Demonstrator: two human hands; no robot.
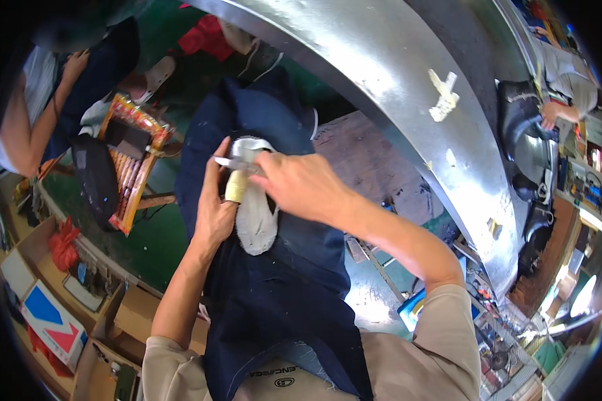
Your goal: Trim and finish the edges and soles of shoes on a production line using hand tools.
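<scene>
Item: one shoe (256, 230), pale underside up, dark edge showing around it; lying lengthwise on the lap, directly between and beneath the hands, a dark blue apron (281, 294) cushioning it.

Left hand (214, 214): closing around the shoe's left side, thumb lying over the pale face, fingers mostly hidden along the flank; a yellowish wrap (235, 186) is covering the thumb (a guard, by the look of it).

Right hand (304, 184): reaching across from the right, fingers curling tightly about a small metal tool (225, 162), its pointed, pale end jutting leftward just beyond the left thumb. The tool's handle is hiding in the fist, so its exact kind cannot be told.

Hazards, as judged: the tool is pointing across the holding hand, so a slip off the pale face could be catching the left fingers, which appear bare beyond the wrap. The soft lap is giving no firm backing; should the left grip be loosening, the shoe could be rolling and the edge gouging the underside or snagging the apron.

Surroundings: right of and beyond the hands, a curved metal bench (374, 60) is bearing whitish scraps (443, 97); well left, a slatted stool (132, 175) is standing tilted in view, near a co-worker's hand (76, 65).
</scene>
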